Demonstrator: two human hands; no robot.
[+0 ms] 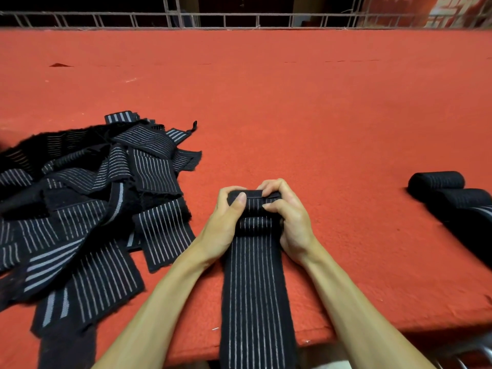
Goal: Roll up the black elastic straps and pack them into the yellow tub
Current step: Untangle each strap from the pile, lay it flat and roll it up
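Observation:
A black elastic strap [254, 288] with thin white stripes lies flat on the red table, running from its near edge away from me. Its far end is curled into a small roll. My left hand [226, 222] grips the roll's left side, thumb on top. My right hand [290, 217] grips the right side, fingers curled over the top. A loose heap of unrolled straps [87, 209] lies to the left. Two finished black rolls [450, 193] sit at the right. No yellow tub is in view.
The red felt table [292, 102] stretches far ahead to a metal railing [239, 20] at the back. The table's near edge [386, 334] runs just below my forearms, with metal bars showing at the bottom right corner.

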